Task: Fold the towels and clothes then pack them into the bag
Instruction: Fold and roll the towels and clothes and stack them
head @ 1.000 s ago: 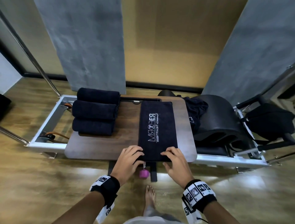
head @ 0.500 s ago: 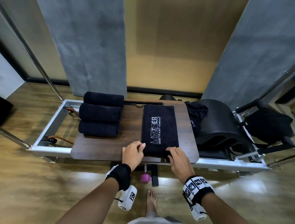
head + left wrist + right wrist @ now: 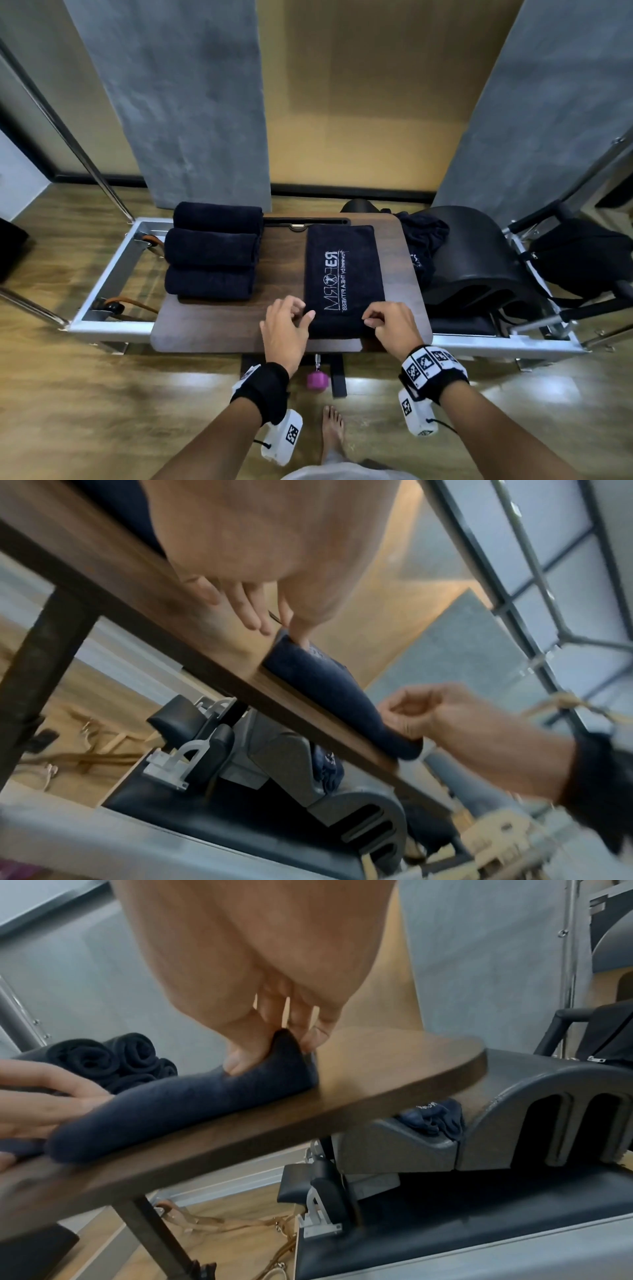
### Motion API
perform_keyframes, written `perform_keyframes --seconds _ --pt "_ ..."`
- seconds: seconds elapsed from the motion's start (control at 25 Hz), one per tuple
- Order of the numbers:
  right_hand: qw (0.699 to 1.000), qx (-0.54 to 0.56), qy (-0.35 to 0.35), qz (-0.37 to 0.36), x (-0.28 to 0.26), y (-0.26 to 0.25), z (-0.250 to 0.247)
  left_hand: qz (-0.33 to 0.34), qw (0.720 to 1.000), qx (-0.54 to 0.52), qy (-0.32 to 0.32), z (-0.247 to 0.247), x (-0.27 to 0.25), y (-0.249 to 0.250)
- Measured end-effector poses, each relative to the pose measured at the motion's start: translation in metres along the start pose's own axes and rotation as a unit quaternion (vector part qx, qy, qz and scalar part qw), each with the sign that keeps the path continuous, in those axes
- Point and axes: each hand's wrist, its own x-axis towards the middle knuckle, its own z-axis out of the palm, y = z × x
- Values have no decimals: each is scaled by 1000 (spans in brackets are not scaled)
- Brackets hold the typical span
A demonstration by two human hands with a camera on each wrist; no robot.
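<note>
Both hands differ from a second ago: then they lay flat on the near end of the logo towel (image 3: 343,279), now they sit at its near corners and the near edge is drawn up onto the board; left to right: three rolled towels (image 3: 213,255) lie side by side at the left of the wooden board (image 3: 212,325), untouched; left hand (image 3: 285,327) has fingers spread and loosely bent, fingertips touching the towel's near-left corner, a true pinch not confirmed from the left wrist view; logo towel lies flat along the middle of the board, print up, near edge bulked into a thick fold; right hand (image 3: 390,323) pinches the near-right corner, thumb under and fingers over, cloth peaked between them in the right wrist view (image 3: 286,1042); crumpled dark clothes (image 3: 423,245) sit just right of the board; black bag (image 3: 579,260) hangs at far right, well apart; judgement: rolling or folding of the fourth towel is starting, clothes and packing not yet begun.
</note>
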Motion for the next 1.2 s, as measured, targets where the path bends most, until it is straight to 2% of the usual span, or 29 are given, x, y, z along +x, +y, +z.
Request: perform_keyframes --seconds 0.08,0.16,0.24,0.36,0.48,0.56,0.64,0.68,0.76,0.8,0.92,1.04,1.2 --pt "999 -23 -28 6 8 -3 -4 129 990 53 29 3 -6 1" --pt "998 -36 -42 10 13 -5 -7 271 958 95 5 7 -8 0" --pt "997 -49 -51 15 16 -6 -8 326 932 150 -46 11 -10 -2" --pt "995 -76 -66 24 16 -6 -6 289 934 197 -69 14 -8 -2" --pt "997 -63 -51 20 12 -3 -6 251 950 169 -79 15 2 2" --pt "998 -55 31 -31 7 1 -9 202 966 139 -84 16 11 5" --pt "981 -69 129 -130 -1 2 -7 161 974 128 -95 18 19 6" --pt "970 -80 148 -178 -4 -1 -4 151 975 129 -104 19 23 7" --pt "953 -133 119 -245 -11 -6 6 141 971 144 -128 19 31 8" --pt "948 -170 90 -253 -13 -8 11 140 967 157 -141 19 33 9" --pt "955 -213 19 -204 -6 -9 13 141 956 200 -164 18 37 13" --pt "964 -193 -41 -175 7 -12 8 169 943 244 -151 18 29 19" --pt "973 -161 -80 -142 29 -18 -1 192 932 273 -140 14 22 19"
